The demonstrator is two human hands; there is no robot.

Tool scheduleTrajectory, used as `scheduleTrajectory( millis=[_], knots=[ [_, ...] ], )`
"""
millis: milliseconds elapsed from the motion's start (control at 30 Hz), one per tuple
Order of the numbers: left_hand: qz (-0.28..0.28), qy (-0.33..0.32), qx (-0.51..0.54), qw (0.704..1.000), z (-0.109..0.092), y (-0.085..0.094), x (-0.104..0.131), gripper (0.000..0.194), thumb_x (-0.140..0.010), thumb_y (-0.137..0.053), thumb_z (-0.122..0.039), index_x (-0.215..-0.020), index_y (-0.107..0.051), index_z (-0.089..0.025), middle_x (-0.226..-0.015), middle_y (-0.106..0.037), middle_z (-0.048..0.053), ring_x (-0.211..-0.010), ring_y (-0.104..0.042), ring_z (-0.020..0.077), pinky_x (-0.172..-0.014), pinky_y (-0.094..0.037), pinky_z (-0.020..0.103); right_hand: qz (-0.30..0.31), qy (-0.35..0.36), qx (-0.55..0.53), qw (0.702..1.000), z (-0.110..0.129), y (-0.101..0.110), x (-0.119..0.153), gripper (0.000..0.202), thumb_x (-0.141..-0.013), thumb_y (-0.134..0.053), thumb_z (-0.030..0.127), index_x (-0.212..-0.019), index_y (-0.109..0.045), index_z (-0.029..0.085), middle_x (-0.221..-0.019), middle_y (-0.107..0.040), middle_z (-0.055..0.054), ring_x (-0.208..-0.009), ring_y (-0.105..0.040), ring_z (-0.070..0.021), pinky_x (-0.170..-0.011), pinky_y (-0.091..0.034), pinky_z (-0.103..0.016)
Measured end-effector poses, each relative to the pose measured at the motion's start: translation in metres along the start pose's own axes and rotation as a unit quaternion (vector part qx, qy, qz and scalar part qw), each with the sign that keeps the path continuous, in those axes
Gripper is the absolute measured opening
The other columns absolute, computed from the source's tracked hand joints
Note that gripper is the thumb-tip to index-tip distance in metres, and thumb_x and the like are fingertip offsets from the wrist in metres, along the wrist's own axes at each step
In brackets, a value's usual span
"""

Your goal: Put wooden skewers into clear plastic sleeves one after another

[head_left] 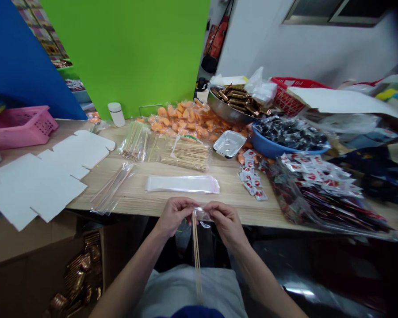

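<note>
Over the table's front edge, my left hand (176, 216) and my right hand (226, 221) pinch the top end of a clear plastic sleeve (203, 214). Several thin wooden skewers (196, 256) hang down inside it toward my lap. Both hands are closed, with fingertips close together at the sleeve's end. Just beyond them a flat stack of clear sleeves (182, 184) lies on the table. To its left are filled sleeves with sticks (112, 187). Behind the stack sits a bundle of bare skewers (187, 153) in an opened bag.
Orange wrapped pieces (185, 119) spread along the back. At right stand a steel bowl (215, 108) of brown packets, a blue basin (268, 148) of black wrapped items and a pile of sachets (321, 174). Flattened white cardboard (43, 181) and a pink basket (23, 126) lie left.
</note>
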State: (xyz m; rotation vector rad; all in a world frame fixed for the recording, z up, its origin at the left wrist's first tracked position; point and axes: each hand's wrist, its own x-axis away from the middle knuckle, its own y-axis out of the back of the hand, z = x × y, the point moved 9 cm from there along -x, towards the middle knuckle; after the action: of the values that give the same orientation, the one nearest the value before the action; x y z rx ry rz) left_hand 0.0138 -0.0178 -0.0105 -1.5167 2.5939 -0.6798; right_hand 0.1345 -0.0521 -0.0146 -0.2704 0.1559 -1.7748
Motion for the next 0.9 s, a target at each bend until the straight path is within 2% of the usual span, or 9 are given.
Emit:
scheduleTrajectory(
  millis=[200, 400, 567, 667, 800, 900],
  knots=[
    [-0.013, 0.001, 0.013, 1.000, 0.005, 0.007, -0.001, 0.005, -0.064, -0.063, -0.016, -0.065, -0.065, -0.011, -0.054, -0.058, -0.001, -0.048, -0.051, 0.0083, -0.048, -0.042, 0.020, 0.043, 0.043, 0.058, 0.996, 0.008, -0.002, 0.002, 0.014, -0.074, -0.056, 0.017, -0.064, -0.066, 0.020, -0.064, -0.054, 0.001, -0.064, -0.048, -0.0132, -0.063, -0.036, -0.026],
    [-0.011, 0.010, 0.018, 1.000, 0.003, 0.005, 0.001, 0.009, -0.065, -0.063, -0.020, -0.066, -0.063, -0.010, -0.054, -0.057, 0.000, -0.049, -0.050, 0.0082, -0.051, -0.041, 0.021, 0.059, 0.072, 0.108, 0.990, 0.011, -0.003, 0.003, 0.016, -0.076, -0.054, 0.017, -0.067, -0.067, 0.020, -0.068, -0.056, -0.001, -0.068, -0.051, -0.0149, -0.067, -0.037, -0.028],
    [-0.022, 0.000, -0.040, 0.999, -0.002, 0.003, 0.003, 0.016, -0.060, -0.070, -0.019, -0.065, -0.057, -0.011, -0.054, -0.053, -0.003, -0.049, -0.047, 0.0054, -0.050, -0.036, 0.018, 0.057, 0.062, 0.096, 0.992, 0.010, -0.005, 0.004, 0.015, -0.076, -0.055, 0.020, -0.067, -0.066, 0.019, -0.071, -0.056, -0.002, -0.071, -0.052, -0.0154, -0.067, -0.040, -0.029],
    [-0.029, -0.012, -0.058, 0.998, -0.005, 0.003, 0.003, 0.014, -0.062, -0.067, -0.019, -0.066, -0.056, -0.012, -0.054, -0.051, -0.004, -0.049, -0.045, 0.0050, -0.049, -0.035, 0.017, 0.046, 0.037, 0.089, 0.994, 0.005, -0.009, 0.003, 0.012, -0.072, -0.064, 0.027, -0.065, -0.060, 0.018, -0.065, -0.052, 0.001, -0.062, -0.049, -0.0125, -0.059, -0.040, -0.025],
    [-0.058, -0.029, -0.079, 0.995, -0.006, 0.012, 0.001, 0.011, -0.061, -0.062, -0.012, -0.070, -0.055, -0.013, -0.056, -0.050, -0.005, -0.051, -0.044, 0.0051, -0.050, -0.035, 0.016, 0.027, 0.014, 0.098, 0.995, -0.002, -0.014, -0.003, 0.023, -0.065, -0.072, 0.031, -0.063, -0.053, 0.018, -0.060, -0.048, 0.003, -0.056, -0.045, -0.0100, -0.051, -0.039, -0.022],
    [-0.075, -0.050, -0.110, 0.990, -0.019, 0.031, -0.003, 0.013, -0.062, -0.058, -0.010, -0.073, -0.053, -0.014, -0.062, -0.054, -0.002, -0.056, -0.049, 0.0068, -0.054, -0.038, 0.018, 0.014, 0.030, 0.116, 0.993, -0.001, -0.012, -0.016, 0.023, -0.064, -0.073, 0.031, -0.064, -0.054, 0.017, -0.062, -0.050, 0.002, -0.058, -0.048, -0.0111, -0.054, -0.041, -0.023]
  ],
)
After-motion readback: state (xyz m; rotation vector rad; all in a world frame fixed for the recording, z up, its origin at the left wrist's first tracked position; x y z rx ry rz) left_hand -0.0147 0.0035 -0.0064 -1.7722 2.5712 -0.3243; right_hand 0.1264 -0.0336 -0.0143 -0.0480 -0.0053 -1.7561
